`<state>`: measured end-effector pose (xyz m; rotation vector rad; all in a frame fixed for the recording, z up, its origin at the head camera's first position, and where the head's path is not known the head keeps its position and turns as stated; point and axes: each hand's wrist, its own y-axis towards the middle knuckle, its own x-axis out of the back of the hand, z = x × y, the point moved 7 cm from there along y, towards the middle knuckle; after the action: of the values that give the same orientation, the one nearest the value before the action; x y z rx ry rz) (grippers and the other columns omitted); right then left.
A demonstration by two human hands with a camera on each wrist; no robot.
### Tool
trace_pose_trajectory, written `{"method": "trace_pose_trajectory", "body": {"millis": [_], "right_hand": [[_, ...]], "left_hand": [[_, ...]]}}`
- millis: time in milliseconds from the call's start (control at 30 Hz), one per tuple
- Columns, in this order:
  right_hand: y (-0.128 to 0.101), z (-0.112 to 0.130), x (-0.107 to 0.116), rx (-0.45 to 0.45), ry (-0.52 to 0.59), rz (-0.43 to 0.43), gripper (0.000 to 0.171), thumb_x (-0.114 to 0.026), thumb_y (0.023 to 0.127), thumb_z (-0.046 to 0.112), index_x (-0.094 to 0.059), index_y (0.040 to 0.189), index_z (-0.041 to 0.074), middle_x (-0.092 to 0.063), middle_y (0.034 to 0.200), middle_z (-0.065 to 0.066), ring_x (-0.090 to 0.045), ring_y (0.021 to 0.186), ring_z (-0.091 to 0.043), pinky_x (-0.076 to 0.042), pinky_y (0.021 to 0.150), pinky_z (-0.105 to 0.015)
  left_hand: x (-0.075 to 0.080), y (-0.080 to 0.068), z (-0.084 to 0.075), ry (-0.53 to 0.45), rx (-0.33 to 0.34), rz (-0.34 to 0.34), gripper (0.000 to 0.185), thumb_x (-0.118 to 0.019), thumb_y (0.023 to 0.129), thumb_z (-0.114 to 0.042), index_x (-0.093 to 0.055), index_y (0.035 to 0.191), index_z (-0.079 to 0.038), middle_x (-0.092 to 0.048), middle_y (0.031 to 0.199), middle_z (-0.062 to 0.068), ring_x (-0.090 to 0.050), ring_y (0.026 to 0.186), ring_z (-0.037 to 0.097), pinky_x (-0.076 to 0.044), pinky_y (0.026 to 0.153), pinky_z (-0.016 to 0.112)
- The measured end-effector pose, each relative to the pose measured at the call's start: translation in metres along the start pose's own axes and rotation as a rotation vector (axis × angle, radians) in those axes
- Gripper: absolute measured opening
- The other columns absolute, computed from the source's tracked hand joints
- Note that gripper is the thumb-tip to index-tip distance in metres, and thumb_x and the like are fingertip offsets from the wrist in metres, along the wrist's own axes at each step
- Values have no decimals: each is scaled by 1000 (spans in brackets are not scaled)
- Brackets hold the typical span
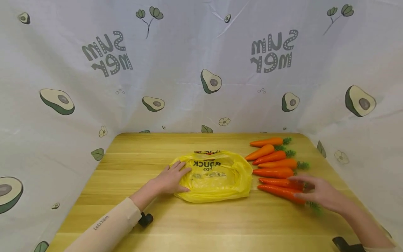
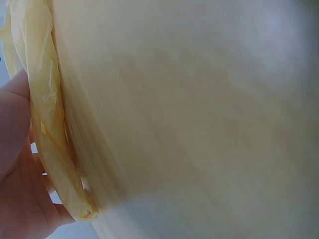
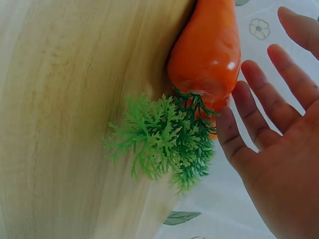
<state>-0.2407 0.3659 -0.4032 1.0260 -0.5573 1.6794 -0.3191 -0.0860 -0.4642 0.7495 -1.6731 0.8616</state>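
Note:
A yellow plastic bag (image 1: 217, 194) with dark printing lies on the wooden table, its mouth spread wide. My left hand (image 1: 172, 177) rests on the bag's left edge with fingers spread. In the left wrist view the bag's folded edge (image 2: 47, 99) covers part of the left hand (image 2: 22, 194). My right hand (image 1: 324, 194) is at the leafy end of the nearest carrot (image 1: 280, 192). Seen from the right wrist, the right hand (image 3: 284, 124) has extended fingers beside the orange carrot (image 3: 209, 55) and its green leaves (image 3: 164, 137), gripping nothing.
Several other orange carrots (image 1: 274, 172) lie in a column right of the bag, leafy ends to the right. A white cloth (image 1: 189, 56) with avocado prints hangs behind and along both sides of the wooden table (image 1: 189, 227).

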Motion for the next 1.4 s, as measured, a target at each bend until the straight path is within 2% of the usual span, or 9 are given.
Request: {"method": "trace_pose_trajectory", "body": {"millis": [233, 433, 600, 767, 1100, 1400], "right_hand": [[-13, -7, -4, -14, -9, 13, 42, -78, 89, 22, -67, 129, 13, -69, 122, -8, -57, 104, 6, -55, 75, -27], [-17, -11, -4, 8, -9, -16, 41, -78, 87, 19, -68, 126, 12, -69, 119, 10, -57, 103, 7, -54, 73, -25], [-18, -12, -5, 33, 21, -3, 41, -78, 87, 16, -68, 125, 7, -68, 117, 18, -58, 102, 8, -55, 73, -24], [-18, -12, -7, 49, 53, 27, 39, -77, 88, 14, -68, 126, 7, -68, 119, 18, -57, 103, 9, -55, 73, -24], [-16, -11, -12, 63, 30, 55, 38, -77, 89, 17, -68, 125, 10, -65, 118, 21, -56, 99, 10, -54, 70, -24], [-16, -12, -17, 48, 76, 113, 41, -77, 88, 18, -67, 126, 6, -64, 119, 21, -56, 96, 9, -56, 68, -24]], "left_hand": [[-1, 0, -6, -35, -28, 9, 85, -66, 90, -61, -35, 158, -21, -20, 167, 14, -16, 155, 38, -22, 117, 67], [-2, 1, -7, -26, -28, -2, 85, -66, 89, -62, -36, 158, -22, -20, 167, 13, -16, 155, 38, -23, 117, 67], [-4, 2, -6, -35, -26, 0, 85, -66, 89, -62, -35, 158, -22, -19, 168, 13, -15, 155, 38, -22, 117, 67], [-4, 1, -4, -29, -25, 2, 86, -66, 89, -62, -35, 158, -23, -19, 168, 13, -15, 155, 37, -22, 118, 67], [5, 0, -4, -23, -25, 1, 85, -69, 89, -60, -36, 157, -21, -20, 167, 13, -16, 154, 38, -22, 117, 68], [0, 0, -1, -29, -1, 11, 86, -66, 89, -61, -34, 159, -22, -18, 168, 13, -14, 155, 38, -21, 118, 67]]}}
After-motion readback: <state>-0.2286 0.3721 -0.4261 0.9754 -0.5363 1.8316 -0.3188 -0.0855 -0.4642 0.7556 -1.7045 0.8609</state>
